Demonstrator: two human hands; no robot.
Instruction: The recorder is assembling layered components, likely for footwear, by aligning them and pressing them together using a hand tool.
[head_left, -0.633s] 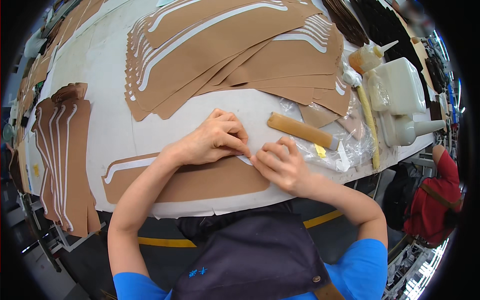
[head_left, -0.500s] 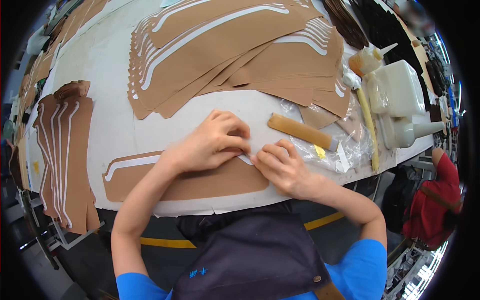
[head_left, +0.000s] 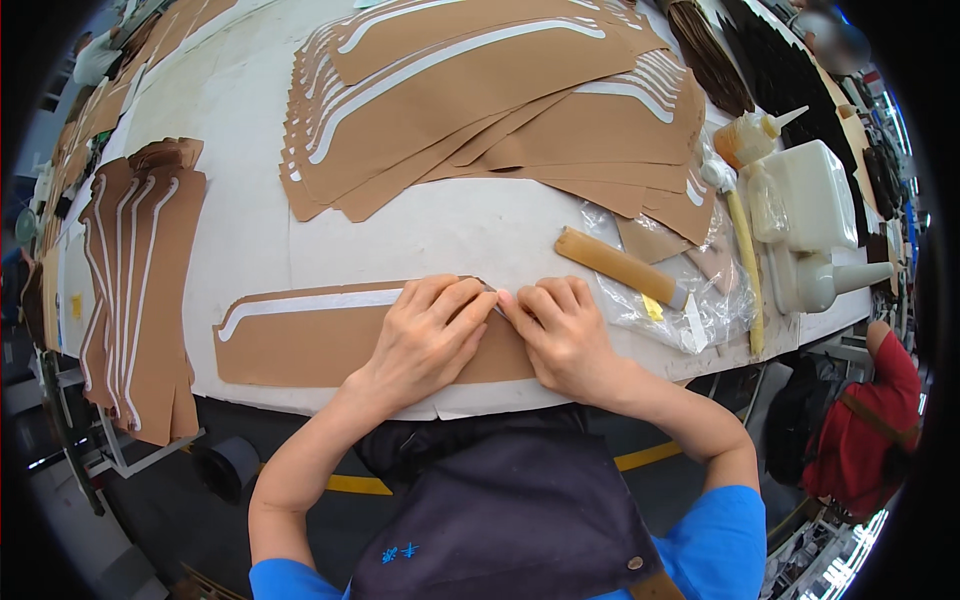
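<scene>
In the head view, looking down, a long brown panel (head_left: 290,350) lies flat on the white-covered worktop (head_left: 300,245), its long axis running left to right along the near edge. A white strip (head_left: 310,302) follows the panel's far side. The person's left hand (head_left: 425,335) rests over the panel, and the right hand (head_left: 567,335) covers its right end; the two are about equally near the spot on the far edge, right of the panel's middle, where their fingertips meet. Most of the panel therefore stretches out to the left of the grip. Both hands are curled, each grip narrow, but the fingers hide whether they pinch the edge or only press it, so I cannot tell. Beyond them spreads a fanned stack of similar panels (head_left: 440,120); a second, narrower pile (head_left: 150,260) sits at left, overhanging the edge. To the right, near the right hand, a tan bar (head_left: 620,268) lies on a clear plastic bag (head_left: 720,325), with a yellow stick (head_left: 740,235) and a white container (head_left: 825,200) farther out. Beyond the worktop's right side is a person in red (head_left: 870,430).
</scene>
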